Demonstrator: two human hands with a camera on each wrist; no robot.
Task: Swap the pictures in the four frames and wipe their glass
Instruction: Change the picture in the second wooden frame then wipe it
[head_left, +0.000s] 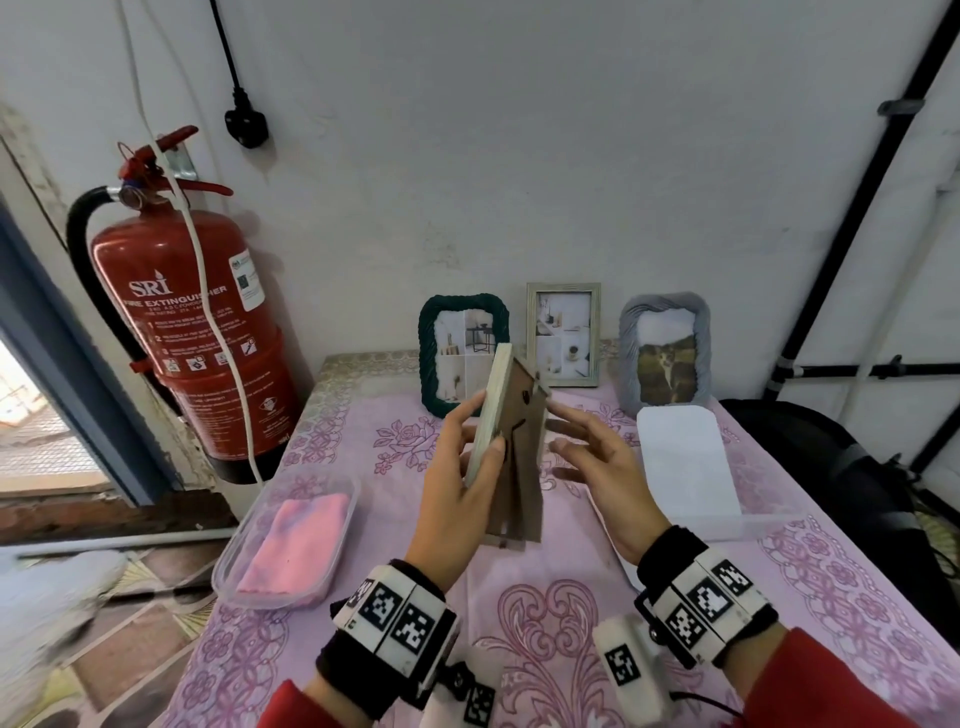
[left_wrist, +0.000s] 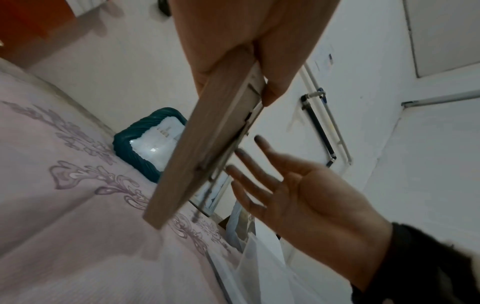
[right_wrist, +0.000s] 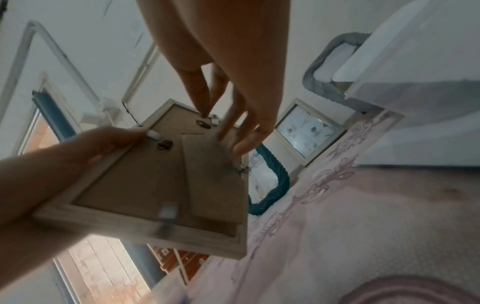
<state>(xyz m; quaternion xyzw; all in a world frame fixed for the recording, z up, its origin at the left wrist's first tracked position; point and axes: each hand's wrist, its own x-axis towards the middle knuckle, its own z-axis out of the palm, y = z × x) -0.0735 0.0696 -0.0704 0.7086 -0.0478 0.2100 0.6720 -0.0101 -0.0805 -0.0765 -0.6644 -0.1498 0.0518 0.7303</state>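
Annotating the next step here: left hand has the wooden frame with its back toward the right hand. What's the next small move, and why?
Probably: turn a retaining tab on the backing board aside. The left hand holds the wooden frame off the table, back facing the right hand, whose straight fingers are at the back by the top tabs. The backing board is still seated, so the picture cannot come out yet.

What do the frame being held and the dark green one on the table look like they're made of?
Held frame: pale wood or a wood-look finish, matte, faint grain; brown fibreboard-like backing.
Dark green frame: twisted, rope-like ridges; possibly moulded resin or wrapped cord, unclear.
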